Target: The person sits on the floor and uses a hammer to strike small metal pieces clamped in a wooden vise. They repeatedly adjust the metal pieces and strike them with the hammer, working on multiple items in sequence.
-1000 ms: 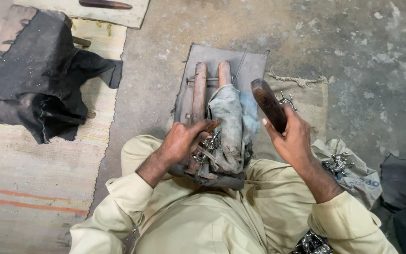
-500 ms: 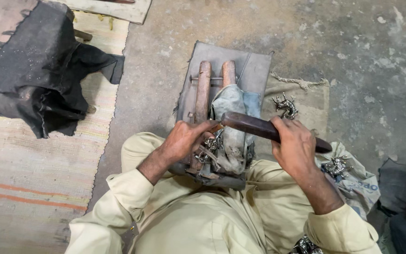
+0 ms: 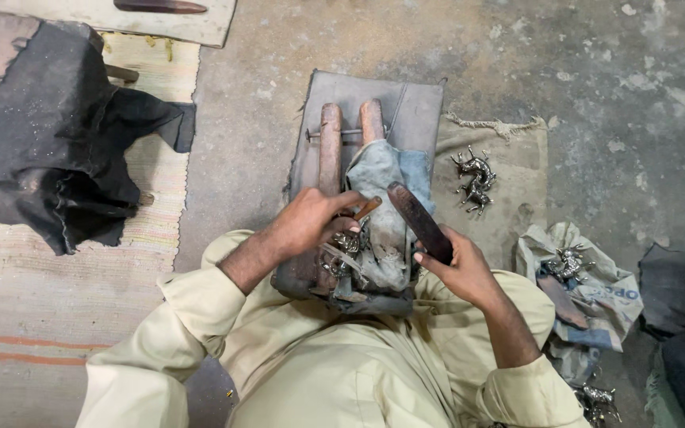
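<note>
While the left hand [image 3: 311,218] grips a small punch [image 3: 366,208], the right hand [image 3: 457,265] grasps a dark hammer [image 3: 419,222] beside crumpled printed sacking [image 3: 608,297].

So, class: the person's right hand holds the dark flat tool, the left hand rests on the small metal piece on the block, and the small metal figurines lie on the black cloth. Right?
Not quite. The head view shows the metal figurines lying on the tan sackcloth, not the black cloth. The right hand does hold the dark flat tool, and the left hand rests on the small metal piece.

the right hand [image 3: 461,269] swung the dark wooden mallet [image 3: 419,222] from lying level across the cloth-wrapped block [image 3: 386,214] back up to a raised tilt, clear of the small metal piece [image 3: 348,242].
</note>
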Motion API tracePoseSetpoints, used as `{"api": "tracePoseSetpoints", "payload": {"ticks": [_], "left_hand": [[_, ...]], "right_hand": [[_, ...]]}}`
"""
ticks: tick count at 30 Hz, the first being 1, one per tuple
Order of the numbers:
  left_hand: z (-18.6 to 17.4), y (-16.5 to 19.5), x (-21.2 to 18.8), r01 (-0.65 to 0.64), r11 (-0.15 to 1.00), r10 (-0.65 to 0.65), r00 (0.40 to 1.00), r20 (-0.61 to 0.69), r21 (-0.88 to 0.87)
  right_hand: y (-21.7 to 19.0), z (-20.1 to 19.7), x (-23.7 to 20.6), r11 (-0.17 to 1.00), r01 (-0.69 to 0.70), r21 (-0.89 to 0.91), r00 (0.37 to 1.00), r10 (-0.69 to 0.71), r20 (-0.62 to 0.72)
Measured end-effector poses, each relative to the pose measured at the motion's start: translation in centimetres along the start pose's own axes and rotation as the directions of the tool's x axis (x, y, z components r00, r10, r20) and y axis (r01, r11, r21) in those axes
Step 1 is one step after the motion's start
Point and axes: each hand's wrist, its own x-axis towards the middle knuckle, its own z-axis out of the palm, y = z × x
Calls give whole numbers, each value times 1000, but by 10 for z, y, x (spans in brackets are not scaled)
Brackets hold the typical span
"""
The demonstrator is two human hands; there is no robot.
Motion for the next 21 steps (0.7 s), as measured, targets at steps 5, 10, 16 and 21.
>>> {"api": "tracePoseSetpoints", "payload": {"ticks": [5, 10, 16, 21], "left_hand": [[2, 5, 6, -12, 981, -22, 985, 171, 195], [4, 10, 7, 34, 986, -56, 989, 135, 163], [1, 13, 7, 2, 984, -28, 990, 141, 177], [2, 12, 7, 72, 980, -104, 979, 173, 184]], "right_hand": [[-10, 13, -8, 948, -181, -260, 953, 104, -284], [-21, 14, -6, 967, 42, -252, 848, -168, -502], [-27, -1, -1, 854, 2, -520, 873, -255, -416], [-32, -3, -1, 834, -33, -551, 926, -182, -330]]}}
